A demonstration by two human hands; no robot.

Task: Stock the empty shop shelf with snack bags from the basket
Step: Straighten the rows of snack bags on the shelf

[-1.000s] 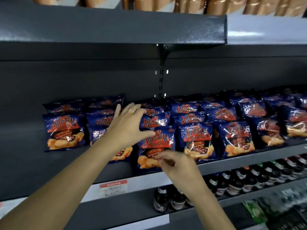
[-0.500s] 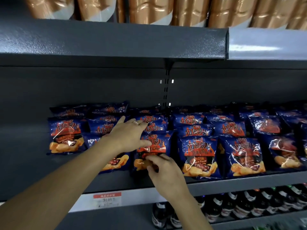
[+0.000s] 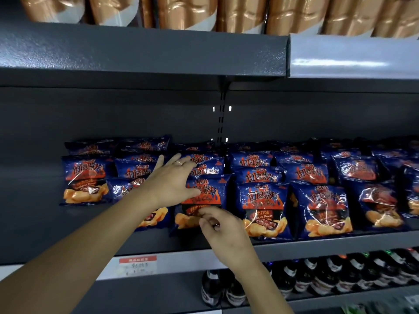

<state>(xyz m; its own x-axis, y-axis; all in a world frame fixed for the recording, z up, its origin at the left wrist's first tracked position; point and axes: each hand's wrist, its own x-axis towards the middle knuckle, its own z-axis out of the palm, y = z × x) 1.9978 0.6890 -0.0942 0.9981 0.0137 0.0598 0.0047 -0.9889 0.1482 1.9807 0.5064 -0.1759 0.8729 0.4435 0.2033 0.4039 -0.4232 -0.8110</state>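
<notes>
Snack bags (image 3: 263, 200) crowd the grey metal shelf (image 3: 328, 247).

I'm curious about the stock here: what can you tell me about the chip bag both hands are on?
The front chip bag is glossy dark-blue foil with an orange flame panel, Chinese lettering and pictured chips below. It stands upright at the front of the shelf, heading a row of identical bags. The left hand rests open against its upper left; the right hand pinches its lower front.
</notes>
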